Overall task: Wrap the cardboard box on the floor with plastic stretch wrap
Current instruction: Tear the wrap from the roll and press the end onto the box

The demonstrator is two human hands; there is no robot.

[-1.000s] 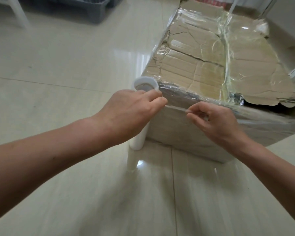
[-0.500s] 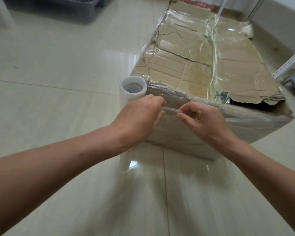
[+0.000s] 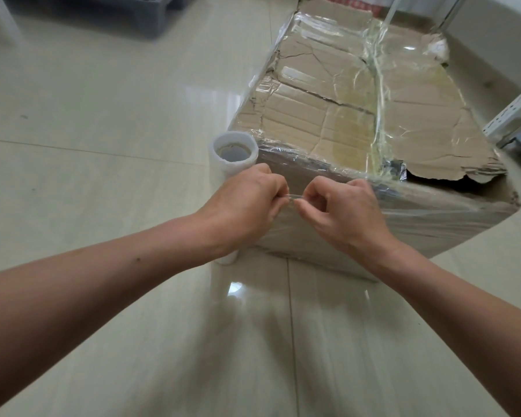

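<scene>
Tiled floor (image 3: 103,130): glossy, and carries the cardboard box (image 3: 328,121), whose torn top and near side are covered in clear film. The stretch wrap roll (image 3: 238,168) stands upright on the floor at the box's near left corner, just beyond the left hand (image 3: 247,206). Left hand and right hand (image 3: 346,212) sit close together against the box's near face, below its top edge, fingers curled. Each pinches one end of a thin strand of film (image 3: 291,197) stretched between them.

one cardboard box (image 3: 322,115), one wrap roll (image 3: 236,167), two hands (image 3: 247,206) (image 3: 349,212)
</scene>
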